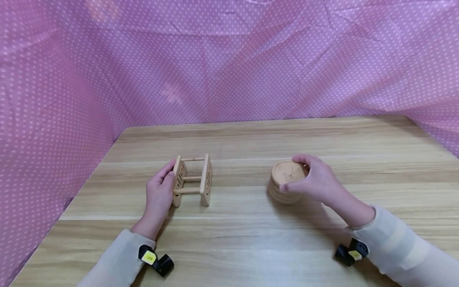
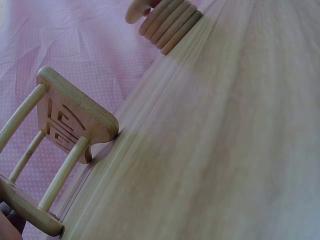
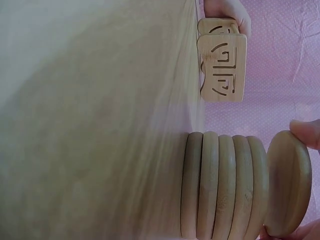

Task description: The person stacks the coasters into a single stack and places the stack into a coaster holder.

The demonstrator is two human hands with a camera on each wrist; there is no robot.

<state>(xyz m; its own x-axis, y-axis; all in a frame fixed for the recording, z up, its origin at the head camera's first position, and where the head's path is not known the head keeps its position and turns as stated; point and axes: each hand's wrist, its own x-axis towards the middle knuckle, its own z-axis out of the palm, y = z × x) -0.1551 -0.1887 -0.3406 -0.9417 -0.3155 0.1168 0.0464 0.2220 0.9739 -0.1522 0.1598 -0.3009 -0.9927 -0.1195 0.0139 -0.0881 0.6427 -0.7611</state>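
My left hand (image 1: pixel 159 196) grips the left side panel of a small wooden coaster rack (image 1: pixel 206 181), which stands upright on the table at centre-left. Round rods join its two cut-out panels, as the left wrist view of the rack (image 2: pixel 75 107) also shows. To the right is a stack of round wooden coasters (image 3: pixel 225 187). My right hand (image 1: pixel 320 182) pinches the top coaster (image 1: pixel 287 172) by its edge, thumb at the near side and fingers at the far side. In the right wrist view this coaster (image 3: pixel 287 185) tilts up from the several below it.
The wooden table (image 1: pixel 236 247) reaches back to a pink polka-dot cloth (image 1: pixel 229 71) hanging behind and at both sides. A stretch of tabletop lies between rack and stack. Black wrist cameras (image 1: pixel 155 260) sit on both sleeves.
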